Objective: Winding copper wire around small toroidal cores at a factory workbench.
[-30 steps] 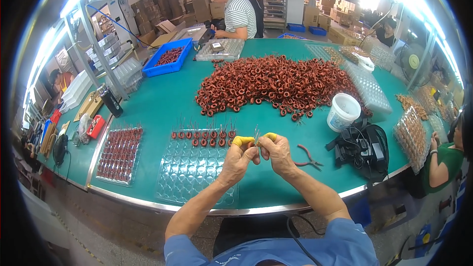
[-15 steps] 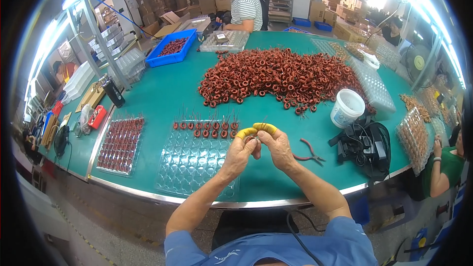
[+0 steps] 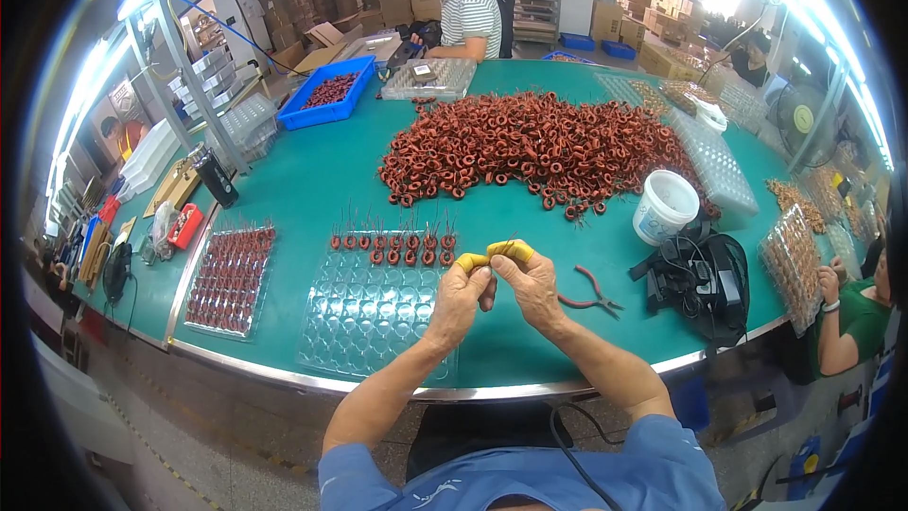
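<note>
My left hand (image 3: 458,301) and my right hand (image 3: 532,286) meet above the near middle of the bench, both closed, with yellow coverings on some fingertips. Pinched between them is a small wire-wound ring coil, nearly all hidden by the fingers; thin leads show faintly by the right fingertips. Left of my hands lies a clear plastic tray (image 3: 364,308) with round pockets. Red-brown ring coils (image 3: 412,244) fill part of its far rows, their leads pointing up. Beyond my hands spreads a large heap of similar coils (image 3: 530,151). Red-handled pliers (image 3: 591,295) lie beside my right hand.
A filled coil tray (image 3: 230,279) is at the left. On the right stand a white bucket (image 3: 666,208) and a black mesh bag with cables (image 3: 698,279). A blue bin (image 3: 329,93) of coils sits at the back left. Other people work around the bench.
The fingers have closed further over the ring coil, which showed partly before, and its leads have tilted from upright. My hands stay in about the same place.
</note>
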`<action>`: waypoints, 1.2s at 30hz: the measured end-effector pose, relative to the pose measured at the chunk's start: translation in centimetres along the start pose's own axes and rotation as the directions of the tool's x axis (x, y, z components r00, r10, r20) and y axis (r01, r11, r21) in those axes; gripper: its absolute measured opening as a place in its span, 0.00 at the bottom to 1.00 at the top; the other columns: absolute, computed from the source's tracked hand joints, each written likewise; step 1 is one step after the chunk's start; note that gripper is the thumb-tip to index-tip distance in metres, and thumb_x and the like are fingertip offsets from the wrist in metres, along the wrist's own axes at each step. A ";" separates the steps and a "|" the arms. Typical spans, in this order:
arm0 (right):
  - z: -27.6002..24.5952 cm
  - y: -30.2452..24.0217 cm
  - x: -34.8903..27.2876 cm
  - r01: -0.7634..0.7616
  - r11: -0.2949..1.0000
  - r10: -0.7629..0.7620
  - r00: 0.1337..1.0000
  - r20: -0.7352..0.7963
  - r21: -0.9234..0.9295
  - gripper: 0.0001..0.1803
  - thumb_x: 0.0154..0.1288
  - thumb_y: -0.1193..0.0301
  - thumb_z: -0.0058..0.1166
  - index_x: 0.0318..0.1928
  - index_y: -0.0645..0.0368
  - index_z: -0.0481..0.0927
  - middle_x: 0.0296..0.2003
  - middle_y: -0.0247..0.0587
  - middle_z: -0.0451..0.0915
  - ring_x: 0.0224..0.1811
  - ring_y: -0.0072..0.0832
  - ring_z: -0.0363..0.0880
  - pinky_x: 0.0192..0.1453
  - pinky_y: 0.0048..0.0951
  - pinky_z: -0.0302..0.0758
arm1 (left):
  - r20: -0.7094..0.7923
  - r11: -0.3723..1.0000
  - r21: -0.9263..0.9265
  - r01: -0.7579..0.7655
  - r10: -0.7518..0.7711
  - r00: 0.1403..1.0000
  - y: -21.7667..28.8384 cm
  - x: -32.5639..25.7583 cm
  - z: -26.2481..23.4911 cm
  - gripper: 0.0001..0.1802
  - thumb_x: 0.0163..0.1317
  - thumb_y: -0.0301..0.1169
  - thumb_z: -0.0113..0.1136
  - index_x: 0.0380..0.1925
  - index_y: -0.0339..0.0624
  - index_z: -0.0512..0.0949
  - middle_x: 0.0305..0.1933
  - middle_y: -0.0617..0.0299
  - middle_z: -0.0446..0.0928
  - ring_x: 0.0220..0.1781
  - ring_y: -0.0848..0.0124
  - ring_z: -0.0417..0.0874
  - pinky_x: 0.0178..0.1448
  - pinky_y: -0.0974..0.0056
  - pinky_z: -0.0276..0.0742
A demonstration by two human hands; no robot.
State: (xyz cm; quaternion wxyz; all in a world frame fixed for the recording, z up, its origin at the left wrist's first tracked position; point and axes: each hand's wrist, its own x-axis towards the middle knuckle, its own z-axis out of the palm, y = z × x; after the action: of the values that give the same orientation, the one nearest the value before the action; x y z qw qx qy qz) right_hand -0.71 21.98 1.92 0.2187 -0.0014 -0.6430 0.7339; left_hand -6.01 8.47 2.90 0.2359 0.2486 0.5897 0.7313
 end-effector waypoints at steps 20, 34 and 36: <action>0.5 6.3 -0.6 -0.159 0.947 0.165 0.986 -0.002 -0.278 0.18 0.74 0.61 0.46 0.46 0.65 0.80 0.33 0.35 0.80 0.31 0.19 0.78 0.33 0.20 0.74 | -0.144 0.990 -0.019 -0.143 0.139 0.980 1.3 -2.6 -8.2 0.06 0.71 0.29 0.50 0.45 0.42 0.71 0.32 0.59 0.78 0.26 0.75 0.78 0.31 0.71 0.75; 0.7 6.6 -0.2 -0.180 0.945 0.198 0.979 0.039 -0.274 0.16 0.74 0.64 0.46 0.43 0.64 0.81 0.29 0.33 0.80 0.26 0.16 0.76 0.29 0.19 0.71 | -0.251 0.989 -0.024 -0.145 0.135 0.958 2.1 -3.7 -11.6 0.06 0.70 0.28 0.50 0.43 0.40 0.73 0.35 0.60 0.79 0.30 0.75 0.79 0.36 0.70 0.76; 0.7 6.4 -0.3 -0.168 0.950 0.181 0.983 0.023 -0.262 0.16 0.74 0.64 0.46 0.43 0.64 0.81 0.29 0.33 0.80 0.25 0.16 0.76 0.29 0.19 0.71 | -0.255 0.988 -0.035 -0.149 0.135 0.958 2.0 -3.8 -11.3 0.06 0.70 0.28 0.50 0.43 0.40 0.73 0.35 0.60 0.78 0.30 0.75 0.79 0.36 0.70 0.76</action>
State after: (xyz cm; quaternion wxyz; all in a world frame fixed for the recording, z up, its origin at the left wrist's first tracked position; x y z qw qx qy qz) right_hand -2.68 20.68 -4.05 0.1359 -0.0696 -0.7356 0.6600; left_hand -10.44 -2.77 2.53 0.1127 0.1891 0.5758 0.7874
